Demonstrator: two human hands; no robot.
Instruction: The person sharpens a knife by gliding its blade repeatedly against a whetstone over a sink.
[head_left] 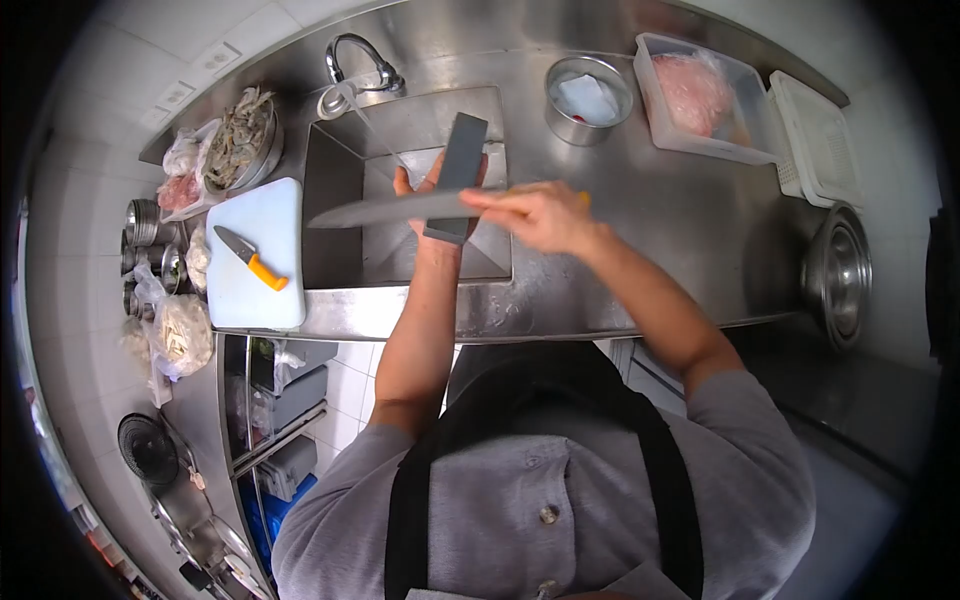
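Observation:
Over the sink (333,180), my left hand (427,181) holds a grey whetstone (464,150) from beneath, its fingers wrapped around the sides. My right hand (545,216) grips a large knife (380,210); a bit of its yellow handle shows behind the fist. The blade lies across the lower part of the whetstone and points left, slightly blurred. Whether it touches the stone I cannot tell. A thin stream of water (372,124) falls from the faucet (360,44) into the sink, behind the whetstone.
Left of the sink, a smaller yellow-handled knife (250,258) lies on a white cutting board (283,215). Beyond it stands a bowl of shrimp (240,140). On the right are a metal pot (553,112), a plastic tub (652,100) with bagged pink meat, a white lid (822,140) and stacked metal bowls (840,275).

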